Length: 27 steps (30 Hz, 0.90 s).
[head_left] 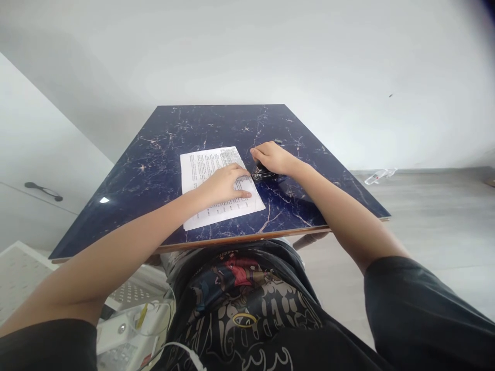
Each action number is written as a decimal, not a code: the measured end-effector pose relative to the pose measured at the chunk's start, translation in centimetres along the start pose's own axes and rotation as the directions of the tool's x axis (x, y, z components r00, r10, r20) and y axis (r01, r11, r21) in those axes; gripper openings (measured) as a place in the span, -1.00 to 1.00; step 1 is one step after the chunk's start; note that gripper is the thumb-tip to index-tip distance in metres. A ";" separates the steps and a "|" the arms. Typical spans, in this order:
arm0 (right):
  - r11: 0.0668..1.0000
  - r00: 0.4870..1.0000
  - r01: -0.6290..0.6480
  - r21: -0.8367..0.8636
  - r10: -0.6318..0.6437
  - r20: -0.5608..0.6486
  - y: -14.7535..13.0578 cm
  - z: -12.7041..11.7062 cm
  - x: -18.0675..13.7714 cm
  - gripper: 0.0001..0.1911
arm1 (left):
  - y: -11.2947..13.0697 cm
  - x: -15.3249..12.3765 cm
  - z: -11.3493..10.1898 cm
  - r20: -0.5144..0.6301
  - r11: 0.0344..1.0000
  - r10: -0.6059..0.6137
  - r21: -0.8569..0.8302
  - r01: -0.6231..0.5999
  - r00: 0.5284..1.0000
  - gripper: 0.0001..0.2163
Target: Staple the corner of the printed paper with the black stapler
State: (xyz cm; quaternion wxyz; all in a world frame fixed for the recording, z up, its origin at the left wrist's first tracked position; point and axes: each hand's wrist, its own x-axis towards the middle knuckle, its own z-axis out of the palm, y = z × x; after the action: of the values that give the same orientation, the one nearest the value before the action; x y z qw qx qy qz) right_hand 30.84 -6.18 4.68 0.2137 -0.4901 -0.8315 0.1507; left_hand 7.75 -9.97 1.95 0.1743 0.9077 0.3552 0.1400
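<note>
Printed sheets of paper lie on the dark blue marbled table. My left hand rests on the paper's right half, thumb and fingers spread apart. A black stapler sits at the right edge of the paper, its front end by my left fingertips. My right hand is closed over the top of the stapler, pressing on it from above. My fingers hide much of the stapler, and whether its jaw overlaps the paper is hard to make out.
A small dark piece lies just beyond my right hand. The table's wooden front edge is close to my body. White perforated furniture and a white box with cables stand low on the left. A clear plastic item lies by the wall.
</note>
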 end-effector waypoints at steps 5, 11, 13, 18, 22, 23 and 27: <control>1.000 1.000 -0.013 -0.010 0.013 -0.022 1.2 -0.5 0.1 -0.55 | 0.2 -0.2 -0.3 0.006 0.999 0.048 -0.020 -0.048 0.999 -0.60; 1.000 1.000 -0.012 -0.012 0.012 -0.025 1.5 -0.5 0.1 -0.55 | 0.0 -0.2 -0.3 0.006 0.998 0.060 -0.001 -0.060 0.998 -0.63; 1.000 1.000 -0.013 -0.006 0.013 -0.024 1.4 -0.5 0.1 -0.55 | -0.1 -0.2 -0.4 0.020 0.997 0.070 0.016 -0.070 0.997 -0.62; 1.000 1.000 -0.024 0.013 0.024 -0.018 1.4 -0.6 0.0 -0.55 | 0.1 -0.2 -0.6 0.064 0.993 0.100 0.054 -0.104 0.993 -0.62; 1.000 1.000 -0.016 0.020 0.016 -0.017 1.5 -0.6 0.1 -0.55 | 0.4 -0.3 -0.8 0.079 0.989 0.113 0.084 -0.120 0.990 -0.60; 1.000 1.000 -0.014 0.023 0.015 -0.015 1.5 -0.6 0.0 -0.55 | 0.4 -0.3 -0.8 0.079 0.988 0.116 0.088 -0.123 0.990 -0.59; 1.000 1.000 -0.009 0.026 0.009 -0.020 1.4 -0.6 0.0 -0.55 | 0.3 -0.3 -0.7 0.083 0.985 0.135 0.093 -0.142 0.987 -0.60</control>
State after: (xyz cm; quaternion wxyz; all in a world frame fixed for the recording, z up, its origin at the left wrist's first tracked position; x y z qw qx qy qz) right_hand 32.22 -5.48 4.57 0.2276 -0.4925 -0.8251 0.1575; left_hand 7.47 -10.25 2.72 0.1327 0.9423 0.2907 0.0995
